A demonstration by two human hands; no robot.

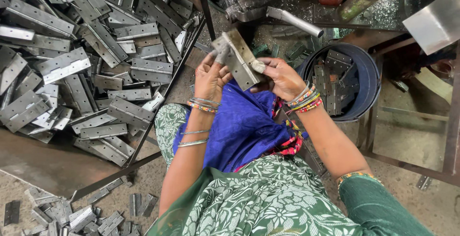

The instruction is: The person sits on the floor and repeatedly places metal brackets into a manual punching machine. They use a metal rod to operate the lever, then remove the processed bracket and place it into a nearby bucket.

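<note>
Both my hands hold one grey metal hinge (238,57) above my lap, tilted with its long side running from upper left to lower right. My left hand (210,77) grips its left leaf, fingers curled over the upper end. My right hand (280,77) holds the lower right end, thumb pressed on the leaf. Bangles circle both wrists. A blue cloth (239,126) lies on my lap under the hinge.
A big heap of grey hinges (86,58) fills a metal tray at the left. A dark round bucket (357,80) with several hinges stands at the right. More hinges (72,214) lie on the floor at lower left. A machine with a metal rod (294,21) is ahead.
</note>
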